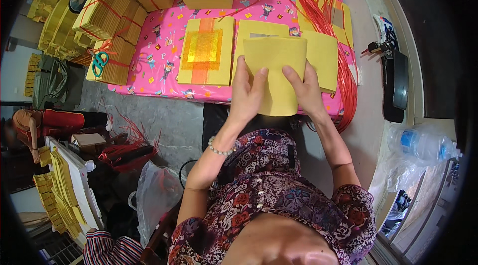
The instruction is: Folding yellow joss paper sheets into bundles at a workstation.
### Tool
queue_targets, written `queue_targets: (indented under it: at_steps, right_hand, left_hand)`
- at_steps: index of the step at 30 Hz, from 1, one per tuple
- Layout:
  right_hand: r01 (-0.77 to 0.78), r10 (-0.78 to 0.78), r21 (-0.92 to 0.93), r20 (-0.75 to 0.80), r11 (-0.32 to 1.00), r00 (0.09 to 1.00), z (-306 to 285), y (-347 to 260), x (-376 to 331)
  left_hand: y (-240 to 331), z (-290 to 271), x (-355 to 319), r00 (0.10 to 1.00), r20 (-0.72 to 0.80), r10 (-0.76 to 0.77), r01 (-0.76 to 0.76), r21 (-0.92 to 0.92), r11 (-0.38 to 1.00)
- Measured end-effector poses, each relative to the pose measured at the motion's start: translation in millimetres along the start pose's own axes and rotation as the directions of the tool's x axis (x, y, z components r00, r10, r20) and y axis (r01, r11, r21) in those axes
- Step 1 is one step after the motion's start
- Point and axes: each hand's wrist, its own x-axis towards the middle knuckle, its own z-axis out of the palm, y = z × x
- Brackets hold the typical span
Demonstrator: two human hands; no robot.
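Between my two hands a yellow sheet or thin stack of paper (276, 73) is held up over the table's near edge, its lower end curving. My left hand (247, 90) grips its left side, thumb on the front. On the right side my right hand (307, 89) grips it the same way. The fingers behind the paper are mostly hidden. Just left lies a yellow paper pile (185, 73) topped with an orange band and a gold foil square (203, 50). Partly covered by the held paper are another yellow pile (259, 28) and a yellow stack (326, 58).
The table has a pink patterned cover (167, 31). Red plastic strings (343, 66) hang over its right side. Tied yellow paper bundles (102, 13) and green-handled scissors (100, 64) are at the left. Other people (55, 121) work at left, near a plastic bag (157, 195).
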Motion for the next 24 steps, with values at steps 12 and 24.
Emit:
queue_targets:
  at_steps: [12,24]
  right_hand:
    - [-0.181,0.180,0.080,0.012,0.980,0.984,-0.4,16.3,40.8]
    - [-0.248,0.253,0.211,0.004,0.945,0.967,-4.4,26.0,45.6]
  left_hand:
    - [-16.5,-22.0,45.6,0.922,0.134,-0.364,0.385,-0.209,0.899]
    - [-26.3,-12.2,48.7,0.950,0.062,-0.307,0.313,-0.180,0.933]
